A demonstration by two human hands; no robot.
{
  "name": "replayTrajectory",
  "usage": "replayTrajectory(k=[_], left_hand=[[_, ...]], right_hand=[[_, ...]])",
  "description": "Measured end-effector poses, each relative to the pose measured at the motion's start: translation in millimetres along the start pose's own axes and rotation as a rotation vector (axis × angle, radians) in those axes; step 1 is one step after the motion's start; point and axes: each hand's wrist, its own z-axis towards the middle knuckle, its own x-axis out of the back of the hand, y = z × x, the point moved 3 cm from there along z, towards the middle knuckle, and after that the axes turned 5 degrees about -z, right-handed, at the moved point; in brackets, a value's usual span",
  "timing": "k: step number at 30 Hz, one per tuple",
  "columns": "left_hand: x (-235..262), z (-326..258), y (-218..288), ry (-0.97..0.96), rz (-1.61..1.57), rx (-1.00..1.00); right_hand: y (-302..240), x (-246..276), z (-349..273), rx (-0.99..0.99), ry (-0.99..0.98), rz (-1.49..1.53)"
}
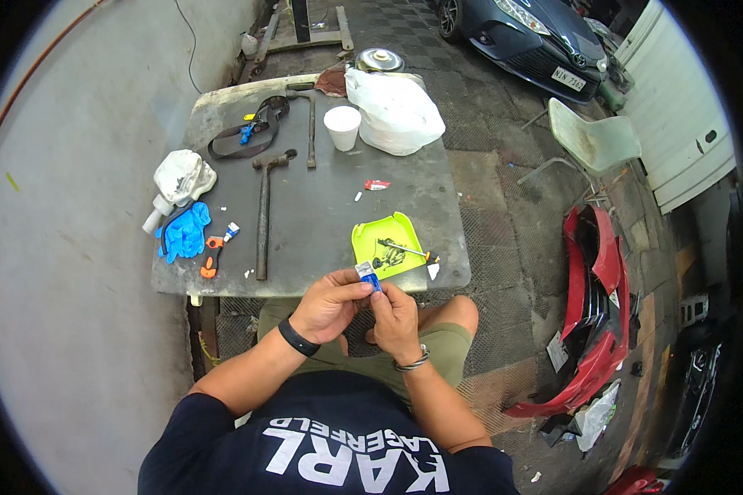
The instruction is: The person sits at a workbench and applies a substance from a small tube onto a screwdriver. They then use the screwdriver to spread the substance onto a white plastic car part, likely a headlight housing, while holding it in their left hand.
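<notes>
My left hand (328, 305) and my right hand (395, 318) meet just in front of the near edge of a dark grey table (322, 210). Together they pinch a small blue and silver tube (368, 275), the left fingers at its upper end, the right fingers at its blue lower end. Just beyond the hands a lime green tray (370, 235) lies on the table, holding a screwdriver (404, 249) and some small dark metal parts. I sit with my knees under the table edge.
On the table lie blue gloves (185, 231), a crumpled white rag (182, 176), an orange utility knife (211, 257), two long hammers (263, 206), a black strap (252, 132), a white cup (342, 127) and a white plastic bag (396, 111). A red bumper (598, 322), a chair (594, 140) and a dark car (528, 37) stand to the right.
</notes>
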Motion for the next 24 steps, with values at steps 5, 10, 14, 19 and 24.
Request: replayTrajectory(k=[5,10,14,19,24], left_hand=[[12.4,11.0,-23.4,0.073,0.058,-0.072],[23.9,2.0,-19.8,0.05,0.307,-0.07],[19.4,-1.7,-25.7,0.036,0.367,-0.134],[23.6,-3.6,-43.4,0.078,0.27,-0.07],[21.6,1.4,-48.8,0.078,0.291,-0.045]], right_hand=[[26.4,-9.9,1.3,0.012,0.176,0.141],[17.0,7.9,-3.1,-0.059,-0.059,0.071],[14.7,13.2,-8.0,0.011,-0.068,-0.03],[17.7,17.6,-14.0,-0.008,-0.008,-0.054],[30.6,18.1,-17.5,0.129,0.126,-0.079]])
